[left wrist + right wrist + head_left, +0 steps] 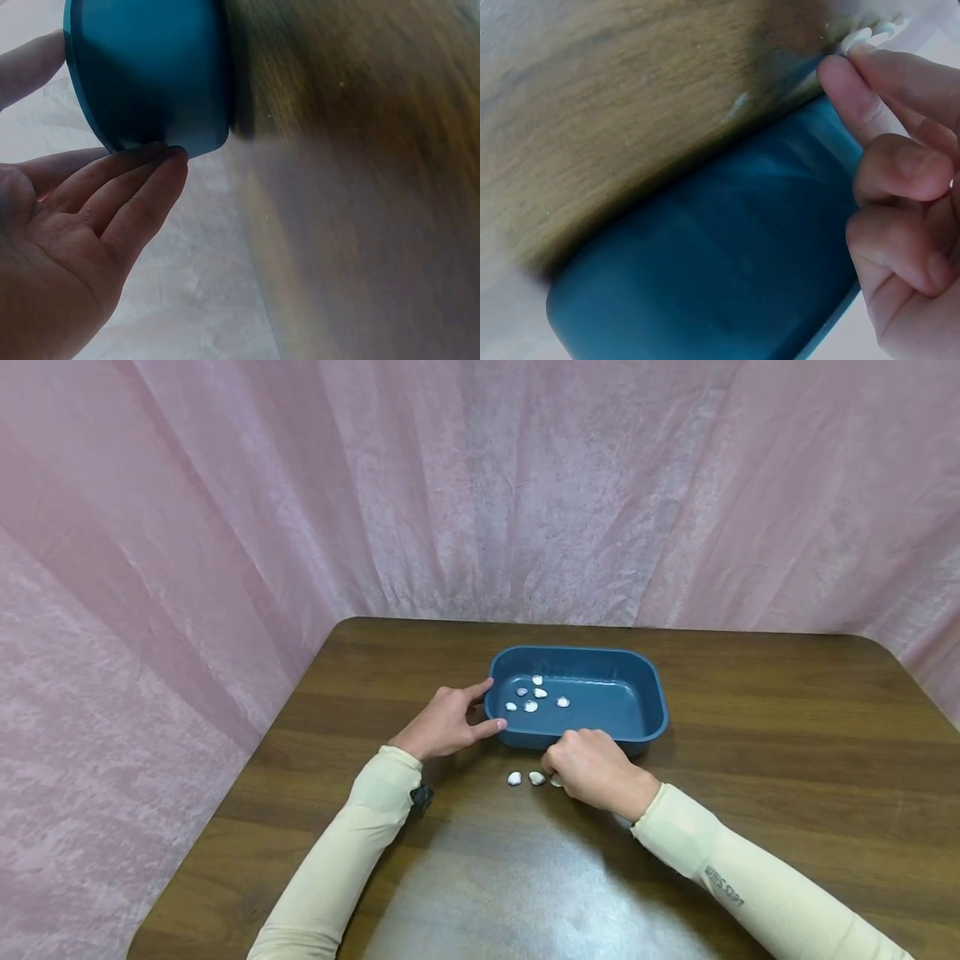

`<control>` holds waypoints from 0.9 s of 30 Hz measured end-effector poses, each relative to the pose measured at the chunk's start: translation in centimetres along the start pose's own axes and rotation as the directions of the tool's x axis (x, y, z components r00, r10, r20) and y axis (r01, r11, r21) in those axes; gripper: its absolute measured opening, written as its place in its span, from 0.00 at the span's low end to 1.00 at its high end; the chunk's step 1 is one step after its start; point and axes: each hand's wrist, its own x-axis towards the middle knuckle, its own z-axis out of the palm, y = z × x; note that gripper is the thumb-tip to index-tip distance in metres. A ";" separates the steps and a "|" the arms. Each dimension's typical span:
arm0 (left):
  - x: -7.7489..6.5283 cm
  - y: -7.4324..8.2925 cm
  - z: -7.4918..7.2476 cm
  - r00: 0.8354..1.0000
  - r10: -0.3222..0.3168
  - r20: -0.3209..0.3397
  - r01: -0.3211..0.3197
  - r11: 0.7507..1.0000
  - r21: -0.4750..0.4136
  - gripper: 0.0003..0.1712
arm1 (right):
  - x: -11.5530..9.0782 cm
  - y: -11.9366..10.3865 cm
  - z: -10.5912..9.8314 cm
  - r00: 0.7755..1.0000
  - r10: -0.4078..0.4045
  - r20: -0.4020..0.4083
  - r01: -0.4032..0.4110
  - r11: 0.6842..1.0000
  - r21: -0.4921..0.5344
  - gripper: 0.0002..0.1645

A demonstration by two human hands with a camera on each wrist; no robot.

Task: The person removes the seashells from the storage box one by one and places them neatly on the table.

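Two hands work at one blue basin point(622, 737), which sits just beyond the right hand point(592, 768) and beside the fingertips of the left hand point(442, 724). Nine pale shells show in the head view. Six shells point(530, 706) lie inside the basin, to the right of the left hand's fingertips. Three more are in a short row on the brown table point(300, 827), on the near side of the basin: two loose shells point(537, 778) just left of the right fingertips, and an end shell point(557, 782) at those fingertips, partly covered by them.

The right hand pinches that end shell between two fingertips, its other fingers curled in. The left thumb and forefinger are spread apart, fairly straight, both touching the rim.

Only the head view shows the basin's inside; both wrist views give its outer wall. The left wrist view adds several left fingers lying close together against that wall, which the head view hides. The right wrist view brings out the pinch and the folded fingers; white shapes past the tips overlap too much to count there. Two cream sleeves point(780, 881) run back from the hands, and a pink curtain point(487, 493) hangs beyond the fingers and table.
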 end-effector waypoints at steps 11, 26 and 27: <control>-0.1 0.1 0.0 1.000 -0.009 0.006 0.009 1.000 0.009 0.46 | 0.1 0.3 -1.6 1.000 -0.021 -0.001 0.021 0.999 -0.034 0.16; -0.1 -0.1 0.1 1.000 0.006 0.003 -0.006 1.000 0.005 0.46 | 1.2 1.7 -5.9 0.990 -0.099 0.097 0.090 0.991 0.095 0.04; -0.1 -0.1 0.1 1.000 0.007 0.003 -0.007 1.000 0.005 0.46 | 1.4 1.9 -6.1 0.990 -0.100 0.102 0.089 0.990 0.106 0.04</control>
